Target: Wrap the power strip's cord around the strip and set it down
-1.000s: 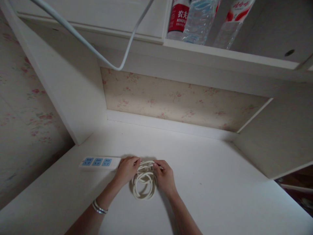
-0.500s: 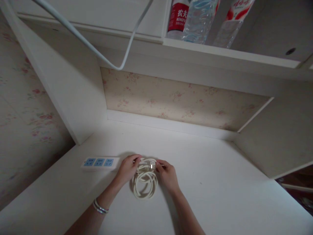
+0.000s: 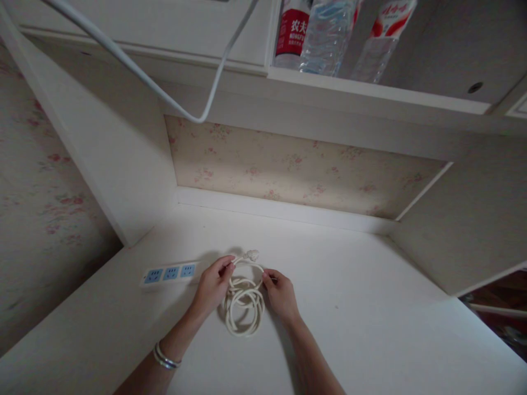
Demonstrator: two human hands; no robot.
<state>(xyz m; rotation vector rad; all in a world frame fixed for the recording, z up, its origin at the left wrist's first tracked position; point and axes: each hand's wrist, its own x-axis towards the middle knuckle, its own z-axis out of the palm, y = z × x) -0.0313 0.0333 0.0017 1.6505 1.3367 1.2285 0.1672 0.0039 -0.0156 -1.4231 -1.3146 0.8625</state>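
Note:
A cream power cord is coiled in several loops on the white desktop, between my two hands. My left hand pinches the cord near its plug end, at the upper left of the coil. The plug points away to the right, beyond the fingers. My right hand pinches a loop of the same cord at the coil's right side. Just left of my left hand lies a white power strip with blue sockets; its right end is partly hidden behind that hand.
Above hangs a shelf holding several plastic bottles. A white cable loops down in front of the cabinet. Side panels stand left and right of the white desktop, and flowered wallpaper covers the back.
The plug has come up out of the middle of the coil to beyond my left fingers. A cord loop now arches between both hands. The view has shifted slightly.

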